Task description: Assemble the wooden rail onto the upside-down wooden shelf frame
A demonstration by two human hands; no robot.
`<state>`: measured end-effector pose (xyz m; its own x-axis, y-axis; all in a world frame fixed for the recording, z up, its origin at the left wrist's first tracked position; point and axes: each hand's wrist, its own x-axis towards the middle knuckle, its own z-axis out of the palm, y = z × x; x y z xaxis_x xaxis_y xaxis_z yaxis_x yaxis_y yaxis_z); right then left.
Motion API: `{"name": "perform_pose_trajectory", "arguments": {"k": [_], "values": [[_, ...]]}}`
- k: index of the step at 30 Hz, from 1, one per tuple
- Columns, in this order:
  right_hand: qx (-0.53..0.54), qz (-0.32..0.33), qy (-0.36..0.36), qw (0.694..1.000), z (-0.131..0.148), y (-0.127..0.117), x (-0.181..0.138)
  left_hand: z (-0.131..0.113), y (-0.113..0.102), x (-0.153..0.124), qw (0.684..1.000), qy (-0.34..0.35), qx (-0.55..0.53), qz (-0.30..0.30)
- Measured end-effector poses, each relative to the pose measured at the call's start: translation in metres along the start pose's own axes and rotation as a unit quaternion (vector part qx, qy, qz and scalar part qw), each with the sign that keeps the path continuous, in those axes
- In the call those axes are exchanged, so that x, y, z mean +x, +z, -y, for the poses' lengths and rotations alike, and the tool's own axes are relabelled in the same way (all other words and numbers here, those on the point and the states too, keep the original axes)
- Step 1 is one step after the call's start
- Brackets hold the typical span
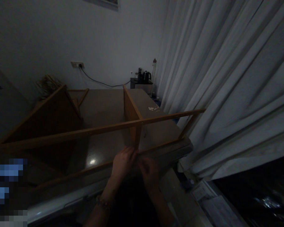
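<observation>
A brown wooden shelf unit (pixel 113 126) lies on its side across a grey-topped table (pixel 101 105), its long rails running left to right. My left hand (pixel 124 159) rests at the lower end of the middle upright, fingers bent against the wood where the board meets the near rail. Just to its right, my right hand (pixel 149 171) is close to the same joint, with its fingers curled in. Dim light hides whatever the right fingertips may hold.
Long white curtains (pixel 217 94) hang along the right side. A black kettle (pixel 146 76) stands on a small cabinet (pixel 144 88) behind the table. A cord runs to a wall socket (pixel 77 65). Dried stalks (pixel 48 85) stand at the back left. Small white scraps (pixel 153 108) lie on the tabletop.
</observation>
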<state>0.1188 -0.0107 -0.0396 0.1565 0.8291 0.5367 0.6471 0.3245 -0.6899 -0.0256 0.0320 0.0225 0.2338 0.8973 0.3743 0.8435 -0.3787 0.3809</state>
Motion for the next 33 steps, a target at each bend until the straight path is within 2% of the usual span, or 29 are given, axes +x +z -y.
{"name": "perform_pose_trajectory", "arguments": {"k": [5,8,11,14,19,22,28,33], "values": [[0.087,0.052,-0.025,0.995,0.001,0.005,-0.001,-0.002,-0.002,0.000,1.000,-0.005,0.000,0.008],[0.103,0.056,-0.009,0.993,0.006,0.005,0.000,-0.002,-0.002,0.000,1.000,-0.002,-0.002,0.004],[0.126,0.047,0.069,0.988,0.012,0.002,0.000,-0.001,-0.001,0.000,1.000,0.000,0.004,0.001],[0.180,0.065,0.164,0.968,0.018,0.000,0.000,-0.001,0.000,0.000,1.000,0.001,0.005,0.000],[0.247,0.107,0.199,0.942,0.019,-0.002,0.000,-0.001,-0.001,-0.001,1.000,0.009,-0.002,0.008],[0.235,0.144,0.166,0.947,0.015,-0.006,0.000,-0.001,-0.001,0.000,1.000,-0.001,0.001,0.006],[0.138,0.206,0.025,0.968,0.004,-0.017,0.007,-0.002,-0.002,0.000,1.000,-0.004,0.003,0.017],[0.040,0.172,-0.077,0.981,0.004,-0.017,0.015,-0.002,-0.001,0.001,1.000,-0.010,0.009,0.010]]}}
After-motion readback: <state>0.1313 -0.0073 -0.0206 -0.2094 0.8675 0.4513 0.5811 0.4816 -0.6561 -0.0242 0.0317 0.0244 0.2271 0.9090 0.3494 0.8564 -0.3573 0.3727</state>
